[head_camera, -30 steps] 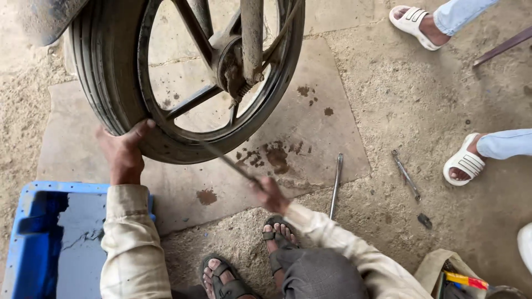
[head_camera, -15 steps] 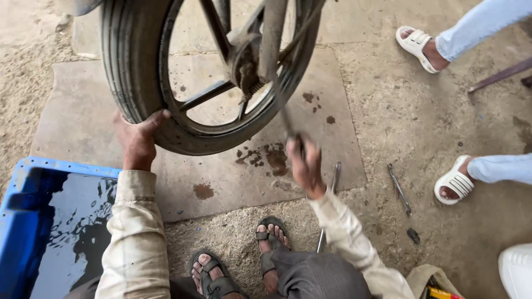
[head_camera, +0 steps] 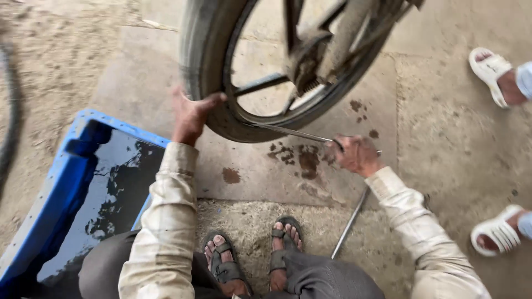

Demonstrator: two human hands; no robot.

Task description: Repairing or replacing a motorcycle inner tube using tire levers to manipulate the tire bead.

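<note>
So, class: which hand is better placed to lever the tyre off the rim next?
Probably the right hand: it already grips the tyre lever, whose tip sits at the rim. The left hand is busy gripping the tyre.

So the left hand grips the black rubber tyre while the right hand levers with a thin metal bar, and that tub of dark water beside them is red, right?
Not quite: the head view shows the plastic tub is blue, not red. The left hand does grip the black rubber tyre, and the right hand holds the thin metal bar.

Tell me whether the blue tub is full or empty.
Holding liquid: the blue tub shows a dark, shiny surface with reflections inside. How deep it is cannot be told.
</note>
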